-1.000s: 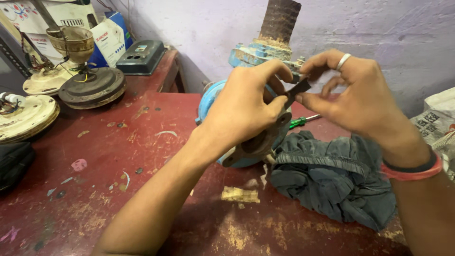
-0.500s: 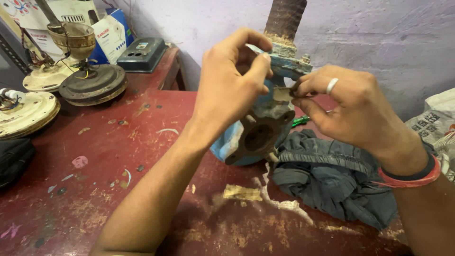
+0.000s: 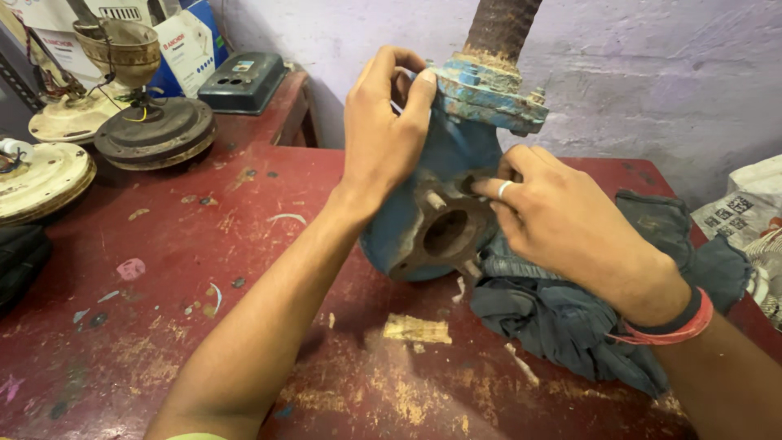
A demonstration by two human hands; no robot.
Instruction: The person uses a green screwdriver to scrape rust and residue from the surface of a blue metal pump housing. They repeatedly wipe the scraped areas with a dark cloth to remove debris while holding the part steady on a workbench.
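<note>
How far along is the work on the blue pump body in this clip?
Looks done: the blue pump body lies tilted on the red table against a dark cloth, its rusty flange opening bare.
In hand: the left hand grips the upper flange; the right hand presses fingertips at the flange's top edge.
Left: nothing covers the opening yet; whether the fingers hold a small part is unclear.

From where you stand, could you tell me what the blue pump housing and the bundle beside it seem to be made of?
The blue pump housing looks like cast metal: thick walls, chipped blue paint, and a bare, dull brown flange face around the port. The bundle, a dark grey cloth, looks like soft woven fabric: it lies crumpled in folds with a stitched seam.
</note>
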